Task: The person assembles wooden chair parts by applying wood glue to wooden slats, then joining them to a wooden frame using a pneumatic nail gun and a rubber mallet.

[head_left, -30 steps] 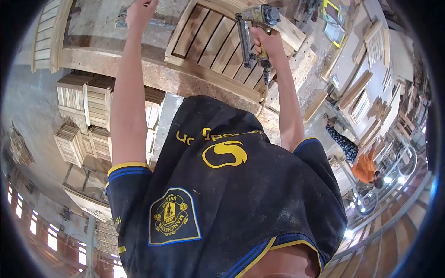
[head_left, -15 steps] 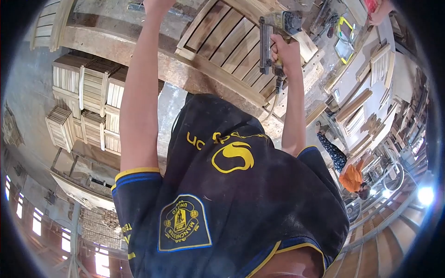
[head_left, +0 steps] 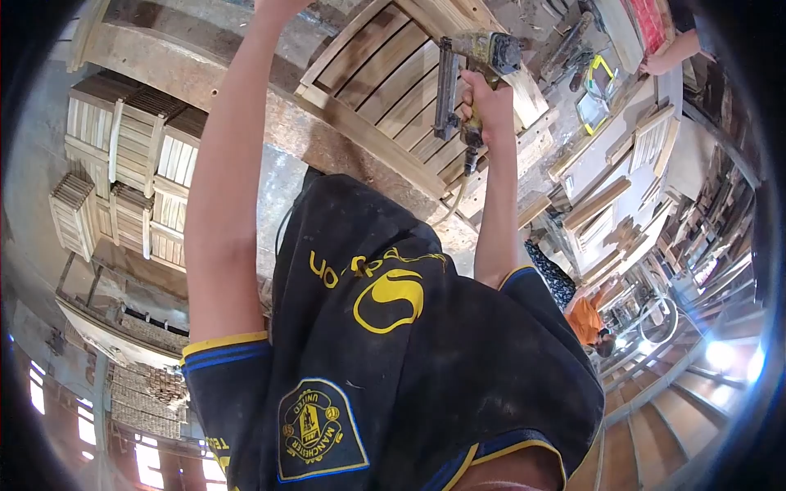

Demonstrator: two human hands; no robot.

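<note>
My right hand (head_left: pixel 489 105) is wrapped round the handle of a nail gun (head_left: pixel 493 51), its dark magazine on the left and an air hose (head_left: pixel 458 200) trailing from the handle's base. The gun is over the right part of a slatted wooden panel (head_left: pixel 385 69), which lies on a worn workbench (head_left: pixel 327 135). At the upper left, my left arm reaches out past the panel's left side. Only the back part of my left hand (head_left: pixel 278 6) shows at the top edge; its fingers are out of frame.
Stacked slatted wooden pieces (head_left: pixel 135 139) stand on the left. A yellow-edged clear object (head_left: pixel 596 94) lies right of the bench. Another person's hand (head_left: pixel 670 56) is near a red item (head_left: pixel 648 24) at upper right. A person in orange (head_left: pixel 585 319) is farther off among wooden parts.
The whole view has shifted, moving most things leftward. My right hand and the nail gun have come slightly nearer my body over the panel. The other person's hand appears lower, with more forearm showing.
</note>
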